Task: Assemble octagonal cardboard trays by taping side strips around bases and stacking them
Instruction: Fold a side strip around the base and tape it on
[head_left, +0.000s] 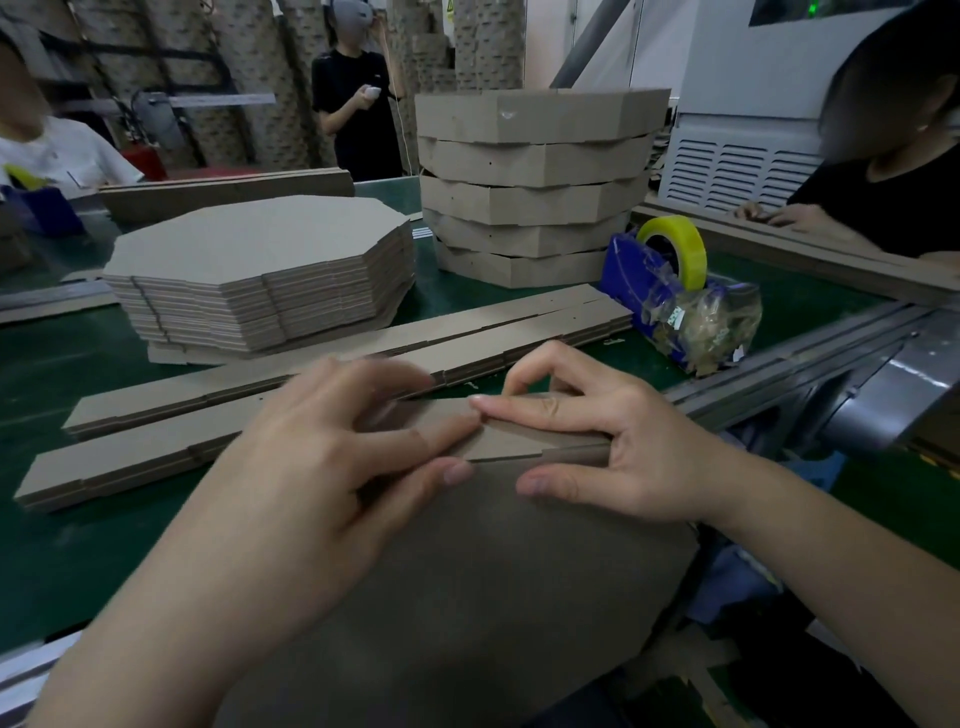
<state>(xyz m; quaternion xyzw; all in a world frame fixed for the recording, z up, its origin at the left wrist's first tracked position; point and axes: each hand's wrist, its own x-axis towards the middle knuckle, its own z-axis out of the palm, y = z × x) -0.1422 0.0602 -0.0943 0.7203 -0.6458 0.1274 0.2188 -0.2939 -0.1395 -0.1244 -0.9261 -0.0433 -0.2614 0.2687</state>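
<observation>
Tray assembly at a green table (78, 374). Five finished octagonal trays (535, 192) are stacked at the rear, interiors hidden. A blue dispenser (639, 280) holds a glossy yellowish tape roll (680, 244). Flat octagonal bases (260, 260) and long strips (311, 374) lie in matte brown corrugated piles. Nearest the viewer, the left hand (322, 467) and right hand (613, 447) pinch a side strip (519, 444) with curled fingers against the tilted base (493, 571).

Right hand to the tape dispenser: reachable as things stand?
Probably yes: the tape dispenser sits just beyond the right hand, nothing between them. But that hand pinches the side strip, so it must let go first.
</observation>
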